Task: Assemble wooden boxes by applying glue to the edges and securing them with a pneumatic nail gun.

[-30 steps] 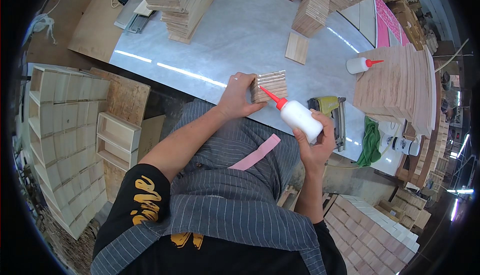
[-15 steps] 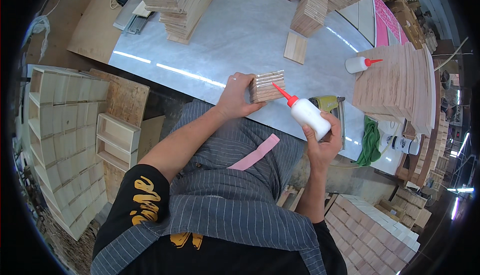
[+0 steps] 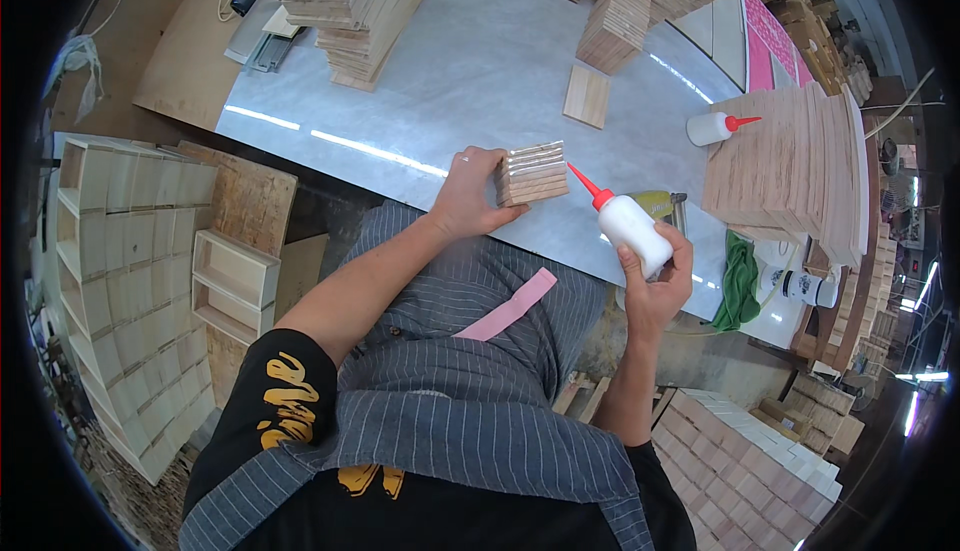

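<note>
My left hand grips a small stack of thin wooden boards from its left side, edges facing up, above the near edge of the table. White lines of glue run along several of the upper board edges. In my right hand is a white glue bottle with a red pointed nozzle. The nozzle tip is at the right edge of the stack, pointing up and left. Behind the bottle lies a yellow-green nail gun, partly covered.
Tall board stacks stand on the grey table, one stack at the back left and another at the right. A second glue bottle, a single board and a green cloth lie nearby. Wooden boxes stand left.
The glue bottle in my right hand has moved right, its nozzle from over the middle of the stack to its right edge. My left hand holds the stack nearly still.
</note>
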A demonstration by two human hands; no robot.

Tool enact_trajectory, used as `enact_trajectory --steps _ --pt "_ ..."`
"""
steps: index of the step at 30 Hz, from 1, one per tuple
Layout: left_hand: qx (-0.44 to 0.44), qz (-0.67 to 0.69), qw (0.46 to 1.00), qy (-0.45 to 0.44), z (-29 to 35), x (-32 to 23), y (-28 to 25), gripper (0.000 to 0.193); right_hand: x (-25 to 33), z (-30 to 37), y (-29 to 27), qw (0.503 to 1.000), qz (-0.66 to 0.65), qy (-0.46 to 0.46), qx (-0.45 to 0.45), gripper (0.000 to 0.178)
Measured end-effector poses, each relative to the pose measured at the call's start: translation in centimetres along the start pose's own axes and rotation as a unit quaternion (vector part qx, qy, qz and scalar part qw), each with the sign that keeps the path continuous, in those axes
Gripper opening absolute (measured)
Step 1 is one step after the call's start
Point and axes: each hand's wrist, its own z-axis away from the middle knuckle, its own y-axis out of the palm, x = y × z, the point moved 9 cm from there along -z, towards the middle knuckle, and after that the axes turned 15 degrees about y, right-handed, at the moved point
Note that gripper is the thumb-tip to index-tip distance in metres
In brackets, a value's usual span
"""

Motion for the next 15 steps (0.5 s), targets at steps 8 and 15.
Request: enact_trajectory --steps 8,15 --pt "-0.031 0.031 0.998 0.042 0.8 0.3 1.6 0.075 -1.4 1.1 -0.9 0.993 -0.115 0.010 0.022 0.055" --pt "-0.033 0.024 0.999 0.028 1.2 -0.2 1.5 0.073 -1.2 1.9 0.9 0.981 -0.168 0.053 0.080 0.060"
